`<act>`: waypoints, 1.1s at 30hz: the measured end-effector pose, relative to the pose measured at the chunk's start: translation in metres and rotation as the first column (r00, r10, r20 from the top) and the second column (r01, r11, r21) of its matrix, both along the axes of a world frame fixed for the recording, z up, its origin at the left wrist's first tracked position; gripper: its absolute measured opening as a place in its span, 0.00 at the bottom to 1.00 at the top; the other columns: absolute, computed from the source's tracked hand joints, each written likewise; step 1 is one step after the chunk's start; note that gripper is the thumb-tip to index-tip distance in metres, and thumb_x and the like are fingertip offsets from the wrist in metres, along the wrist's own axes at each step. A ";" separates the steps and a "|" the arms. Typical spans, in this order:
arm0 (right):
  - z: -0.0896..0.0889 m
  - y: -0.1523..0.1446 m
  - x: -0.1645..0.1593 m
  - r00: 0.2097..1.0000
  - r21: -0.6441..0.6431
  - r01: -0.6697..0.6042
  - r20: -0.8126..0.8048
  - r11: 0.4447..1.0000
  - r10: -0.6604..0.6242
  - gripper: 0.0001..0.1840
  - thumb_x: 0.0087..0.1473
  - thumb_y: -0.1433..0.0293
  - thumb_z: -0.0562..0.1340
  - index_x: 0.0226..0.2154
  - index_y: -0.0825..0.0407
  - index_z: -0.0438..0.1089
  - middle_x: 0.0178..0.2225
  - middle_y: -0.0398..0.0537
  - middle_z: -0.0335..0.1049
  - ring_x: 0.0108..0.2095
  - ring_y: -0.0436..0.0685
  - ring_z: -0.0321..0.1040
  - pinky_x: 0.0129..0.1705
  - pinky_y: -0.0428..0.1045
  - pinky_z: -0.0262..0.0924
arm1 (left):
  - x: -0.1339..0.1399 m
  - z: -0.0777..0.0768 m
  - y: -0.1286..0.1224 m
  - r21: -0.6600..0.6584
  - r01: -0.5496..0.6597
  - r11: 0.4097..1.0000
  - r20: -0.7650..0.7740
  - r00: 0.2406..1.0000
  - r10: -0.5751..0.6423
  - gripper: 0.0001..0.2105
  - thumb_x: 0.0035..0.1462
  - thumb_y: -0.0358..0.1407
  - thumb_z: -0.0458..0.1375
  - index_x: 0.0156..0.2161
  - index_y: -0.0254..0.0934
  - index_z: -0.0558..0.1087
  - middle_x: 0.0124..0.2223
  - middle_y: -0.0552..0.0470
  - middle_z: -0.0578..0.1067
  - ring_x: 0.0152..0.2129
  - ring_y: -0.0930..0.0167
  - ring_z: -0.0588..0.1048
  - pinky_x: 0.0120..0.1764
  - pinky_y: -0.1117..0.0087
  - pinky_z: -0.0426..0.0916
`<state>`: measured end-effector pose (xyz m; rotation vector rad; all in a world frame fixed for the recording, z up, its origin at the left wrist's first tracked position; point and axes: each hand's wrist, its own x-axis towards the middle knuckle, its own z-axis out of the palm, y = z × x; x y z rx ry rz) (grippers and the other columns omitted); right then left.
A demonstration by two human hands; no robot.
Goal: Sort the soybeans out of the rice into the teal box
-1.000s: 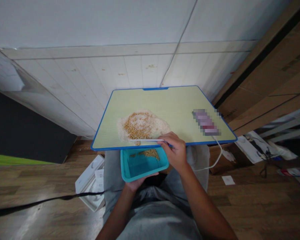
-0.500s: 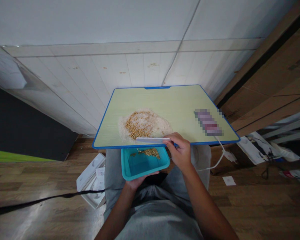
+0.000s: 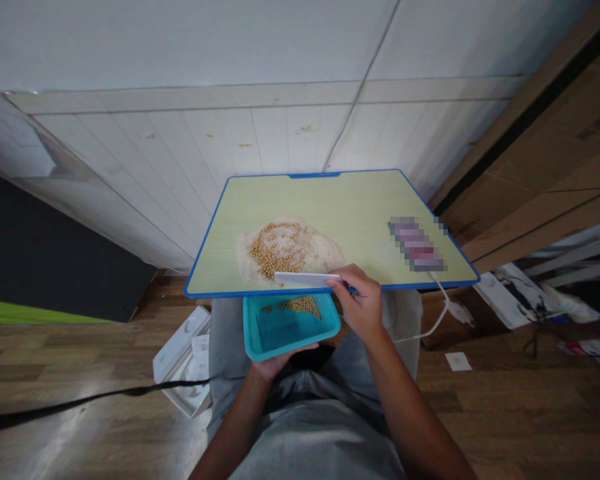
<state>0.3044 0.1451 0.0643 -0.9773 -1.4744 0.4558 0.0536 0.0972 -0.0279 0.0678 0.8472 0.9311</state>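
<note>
My left hand [image 3: 280, 361] holds a teal plastic tray [image 3: 270, 348] from below, just under the table's front edge. Yellow beans [image 3: 303, 306], probably soybeans, lie along the tray's far side. Between the thumb and fingers of my right hand [image 3: 359, 300] is a flat white strip [image 3: 305, 279], its kind unclear, held level near the table's front edge. Beyond the strip, a pile of white grains like rice [image 3: 325, 250] spreads on the table, with more yellow beans [image 3: 273, 253] mixed into its left part. Part of my left hand is hidden by the tray.
The small table [image 3: 370, 200] has a pale top and blue rim, close to a white wall. A pixelated phone-like object [image 3: 417, 247] lies at its right, with a white cable [image 3: 440, 317] hanging down. Cardboard boxes [image 3: 545, 167] stand right; an open white box [image 3: 185, 363] lies on the floor.
The white strip has shifted slightly up and right along the near side of the pile. The tray has barely moved, and the pile looks much the same.
</note>
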 end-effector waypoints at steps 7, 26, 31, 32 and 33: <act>0.001 -0.001 0.000 0.999 -0.041 0.016 -0.044 0.999 -0.017 0.16 0.78 0.57 0.76 0.37 0.44 0.89 0.32 0.45 0.85 0.33 0.60 0.76 0.40 0.54 0.75 | 0.003 0.010 -0.003 -0.024 -0.041 0.999 -0.024 0.999 0.041 0.32 0.72 0.74 0.65 0.57 0.52 0.93 0.81 0.41 0.85 0.82 0.24 0.75 0.75 0.05 0.70; 0.019 -0.027 0.031 0.946 0.018 0.315 0.070 0.949 -0.316 0.24 0.80 0.52 0.73 0.32 0.45 0.80 0.26 0.41 0.71 0.28 0.57 0.64 0.32 0.53 0.62 | 0.016 0.008 -0.011 -0.022 -0.015 1.000 0.040 0.999 0.015 0.29 0.64 0.71 0.70 0.58 0.56 0.92 0.78 0.40 0.87 0.81 0.23 0.76 0.77 0.07 0.68; 0.020 -0.031 0.035 0.956 0.001 0.292 0.040 0.956 -0.292 0.28 0.79 0.48 0.74 0.30 0.45 0.80 0.25 0.41 0.70 0.26 0.56 0.63 0.30 0.52 0.62 | 0.017 0.012 -0.010 -0.013 0.000 1.000 0.029 1.000 0.001 0.31 0.64 0.72 0.69 0.60 0.57 0.91 0.77 0.40 0.87 0.81 0.23 0.76 0.78 0.09 0.68; 0.018 -0.031 0.036 0.949 0.000 0.313 0.025 0.950 -0.313 0.27 0.79 0.48 0.74 0.31 0.45 0.80 0.26 0.40 0.71 0.26 0.56 0.65 0.30 0.51 0.63 | 0.017 0.012 -0.009 -0.012 -0.001 1.000 0.034 0.999 0.002 0.31 0.64 0.72 0.70 0.60 0.57 0.91 0.77 0.40 0.88 0.81 0.23 0.76 0.78 0.09 0.68; 0.015 -0.031 0.038 0.939 -0.006 0.345 0.011 0.939 -0.345 0.27 0.78 0.48 0.75 0.31 0.46 0.81 0.26 0.40 0.72 0.26 0.56 0.67 0.30 0.51 0.63 | 0.017 0.011 -0.009 -0.012 -0.001 1.000 0.038 0.999 0.002 0.31 0.64 0.71 0.70 0.61 0.57 0.91 0.77 0.40 0.88 0.81 0.24 0.76 0.78 0.09 0.69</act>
